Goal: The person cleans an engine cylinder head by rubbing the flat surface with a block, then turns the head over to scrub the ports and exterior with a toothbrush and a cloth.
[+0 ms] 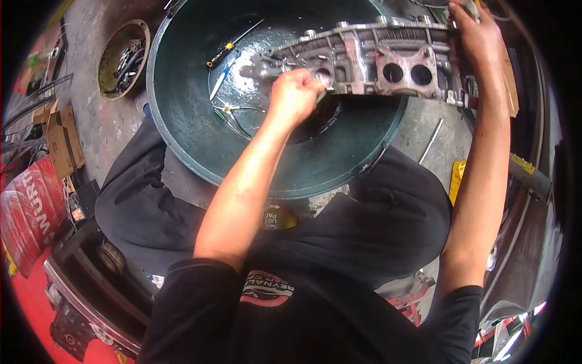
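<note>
A metal engine cylinder head spans the upper part of a big dark green tub. It has a flange with two round dark ports facing me. My left hand is closed in a fist against its lower left side; a small end shows beside the fingers, too little to name. At the right end, my right hand grips the cylinder head, its fingers partly out of sight at the top edge. Inside the tub lie a yellow and black screwdriver, a blue and white slim tool and a thin hose with a metal fitting.
A round pan with dark metal parts stands left of the tub. Cardboard and a red bag lie farther left. On the floor to the right are a metal rod and a yellow object. My bent legs flank the tub.
</note>
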Demonstrator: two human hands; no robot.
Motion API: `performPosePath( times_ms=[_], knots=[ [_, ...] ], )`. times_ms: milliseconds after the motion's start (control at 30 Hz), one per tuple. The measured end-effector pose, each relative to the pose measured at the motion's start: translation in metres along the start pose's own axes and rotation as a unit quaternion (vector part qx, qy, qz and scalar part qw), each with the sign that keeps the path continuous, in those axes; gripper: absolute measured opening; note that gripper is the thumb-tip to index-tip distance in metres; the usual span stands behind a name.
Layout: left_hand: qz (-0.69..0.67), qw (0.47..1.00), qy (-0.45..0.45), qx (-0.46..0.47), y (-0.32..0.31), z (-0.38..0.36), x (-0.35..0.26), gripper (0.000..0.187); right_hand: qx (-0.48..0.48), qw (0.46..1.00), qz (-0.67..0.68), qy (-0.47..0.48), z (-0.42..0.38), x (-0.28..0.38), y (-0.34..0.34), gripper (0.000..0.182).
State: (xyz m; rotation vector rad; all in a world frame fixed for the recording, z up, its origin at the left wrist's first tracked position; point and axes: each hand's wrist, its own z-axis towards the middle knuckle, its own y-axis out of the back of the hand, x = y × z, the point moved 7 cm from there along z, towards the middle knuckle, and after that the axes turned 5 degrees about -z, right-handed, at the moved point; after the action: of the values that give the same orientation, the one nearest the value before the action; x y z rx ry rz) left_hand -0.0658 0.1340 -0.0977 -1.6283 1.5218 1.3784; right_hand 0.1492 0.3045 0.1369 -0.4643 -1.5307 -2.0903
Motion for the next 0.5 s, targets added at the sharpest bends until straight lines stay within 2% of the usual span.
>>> performPosePath(
  times_ms=[33,100,200,267,367,433,500],
  knots=[
    [0.0,1.0,0.019,0.012,-0.001,-0.006,0.004,0.037,-0.005,1.0,0.003,0.012,0.001,0.0,0.0,0.015],
    [0.071,0.991,-0.052,-0.103,0.007,-0.015,-0.025,0.036,-0.012,0.999,0.005,0.03,0.001,-0.003,0.0,0.016],
    [-0.024,0.988,-0.027,-0.152,0.006,-0.02,-0.021,0.033,0.025,0.999,0.03,-0.018,0.007,-0.006,-0.004,0.017],
    [-0.043,0.98,-0.026,-0.191,0.009,-0.013,-0.014,0.033,-0.001,1.0,-0.029,0.001,0.007,-0.003,-0.002,0.018],
    [-0.055,0.98,-0.018,-0.191,0.008,-0.002,-0.008,0.035,-0.02,0.999,-0.047,0.019,0.012,-0.001,-0.001,0.02],
    [-0.015,0.988,-0.034,-0.151,0.007,0.0,-0.014,0.036,-0.003,0.999,-0.037,-0.007,0.01,-0.004,-0.003,0.02],
    [0.023,0.994,-0.046,-0.097,0.007,-0.004,-0.021,0.036,0.003,0.999,-0.049,0.008,0.004,0.001,0.0,0.02]
  ],
)
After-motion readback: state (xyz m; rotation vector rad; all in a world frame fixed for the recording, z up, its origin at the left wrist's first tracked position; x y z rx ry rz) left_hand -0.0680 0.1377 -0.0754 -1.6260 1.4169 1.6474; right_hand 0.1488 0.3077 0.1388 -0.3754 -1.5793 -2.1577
